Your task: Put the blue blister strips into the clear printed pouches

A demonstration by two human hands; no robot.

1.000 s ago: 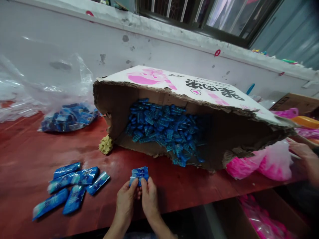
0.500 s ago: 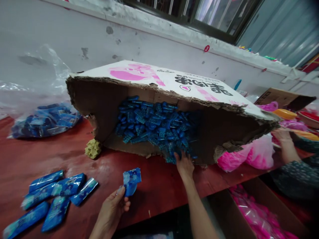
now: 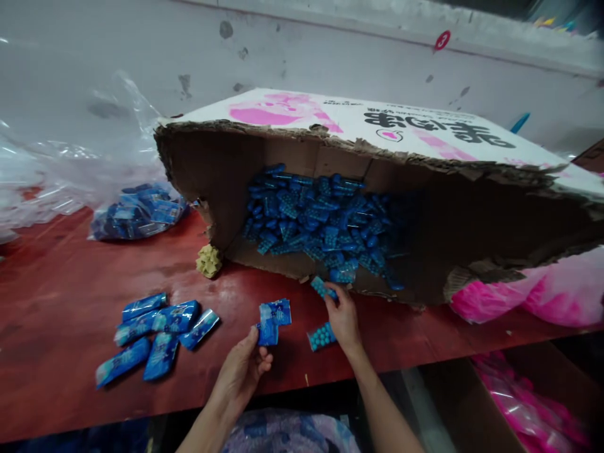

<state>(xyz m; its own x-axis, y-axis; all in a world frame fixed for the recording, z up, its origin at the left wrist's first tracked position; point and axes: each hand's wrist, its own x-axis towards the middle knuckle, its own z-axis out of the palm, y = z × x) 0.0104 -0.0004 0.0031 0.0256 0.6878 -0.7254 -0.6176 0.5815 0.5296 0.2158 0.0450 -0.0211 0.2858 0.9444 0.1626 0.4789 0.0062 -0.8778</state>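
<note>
Down low, a red table point(image 3: 70, 264), shiny and a bit worn, against a gray wall point(image 3: 117, 56) with spots and a small red sticker reading "3" point(image 3: 442, 40). On the table, a torn cardboard box point(image 3: 425, 251) on its side, pink picture and black writing on top, too hard to read. Left hand point(image 3: 243, 374) pinching an empty blue wrapper point(image 3: 272, 318). Right hand point(image 3: 343, 318) gripping a blue bead strip point(image 3: 322, 287) at the box mouth, another strip point(image 3: 321, 336) just beside. Filled blue packets point(image 3: 151, 336) lying to the left.

View: your single head camera, looking forward and down
Facing: the wall behind the desk point(image 3: 56, 277)
Nearness: close, within arm's reach
</note>
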